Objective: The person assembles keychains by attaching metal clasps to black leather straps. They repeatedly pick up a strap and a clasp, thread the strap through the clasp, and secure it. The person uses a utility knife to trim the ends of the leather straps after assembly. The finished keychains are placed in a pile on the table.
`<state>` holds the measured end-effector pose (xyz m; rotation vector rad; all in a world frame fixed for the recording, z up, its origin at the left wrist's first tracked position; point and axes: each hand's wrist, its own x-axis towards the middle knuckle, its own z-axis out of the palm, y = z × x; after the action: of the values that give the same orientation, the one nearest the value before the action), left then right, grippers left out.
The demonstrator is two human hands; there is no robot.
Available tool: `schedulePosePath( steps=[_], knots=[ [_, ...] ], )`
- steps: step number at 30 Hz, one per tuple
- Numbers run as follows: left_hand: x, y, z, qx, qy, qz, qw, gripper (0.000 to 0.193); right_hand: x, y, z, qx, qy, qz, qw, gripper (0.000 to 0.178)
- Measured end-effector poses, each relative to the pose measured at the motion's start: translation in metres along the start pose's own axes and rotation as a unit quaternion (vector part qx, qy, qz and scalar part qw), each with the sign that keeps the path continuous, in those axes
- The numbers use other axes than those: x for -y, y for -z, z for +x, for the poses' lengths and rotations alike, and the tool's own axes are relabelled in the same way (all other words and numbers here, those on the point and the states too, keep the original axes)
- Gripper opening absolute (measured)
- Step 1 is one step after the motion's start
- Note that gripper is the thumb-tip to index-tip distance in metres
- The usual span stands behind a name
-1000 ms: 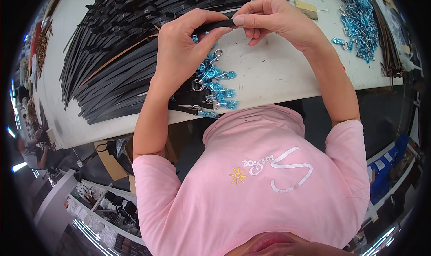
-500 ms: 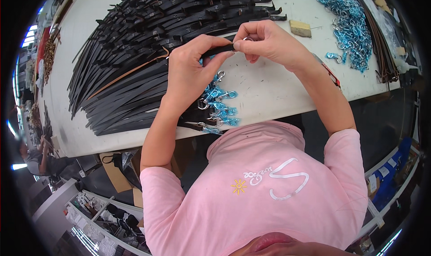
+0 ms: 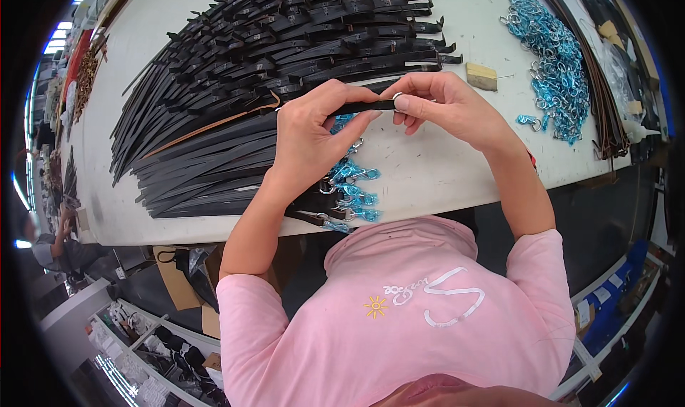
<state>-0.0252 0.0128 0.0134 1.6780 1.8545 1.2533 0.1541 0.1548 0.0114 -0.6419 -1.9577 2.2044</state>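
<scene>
Hands meet over a wide white worktable (image 3: pixel 457 171), where the person in a pink short-sleeved shirt works a single flat black strap (image 3: pixel 367 106) between them. Compared with a second ago, the hands have shifted from the table's near edge toward the middle of it, and the strap end now lies level between the two thumbs, which suggests the fitting of the ring is under way rather than finished.

Behind the hands, a broad fan of flat black straps (image 3: pixel 285 43) covers the far left of the table, one thin tan strip (image 3: pixel 214 125) crossing it. At far right lies a heap of blue-wrapped metal snap hooks (image 3: pixel 553 50), with a small tan wooden block (image 3: pixel 481 77) beside it.

Left hand (image 3: pixel 314 139): fingers curled closed around the strap, thumb along its top. Right hand (image 3: pixel 446 104): thumb and forefinger pinched shut on the strap's end, where a small silver metal ring (image 3: pixel 397 97) shows. Beneath the left wrist, near the table's front edge, sits a small bunch of finished strap ends with blue-wrapped hooks (image 3: pixel 349 193).

The strap looks matte, narrow and stiff, held clear of the tabletop.
</scene>
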Motion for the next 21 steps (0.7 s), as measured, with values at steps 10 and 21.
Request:
schedulePosePath(
  steps=[10,21],
  knots=[
    [0.003,-0.005,-0.003,0.020,-0.037,0.020,0.999,0.021,-0.002,0.000,-0.005,-0.011,0.004,-0.079,0.997,0.023],
    [0.000,0.005,0.001,0.160,0.102,-0.009,0.982,0.022,-0.015,0.003,-0.004,-0.020,-0.016,-0.037,0.999,0.022]
  ],
)
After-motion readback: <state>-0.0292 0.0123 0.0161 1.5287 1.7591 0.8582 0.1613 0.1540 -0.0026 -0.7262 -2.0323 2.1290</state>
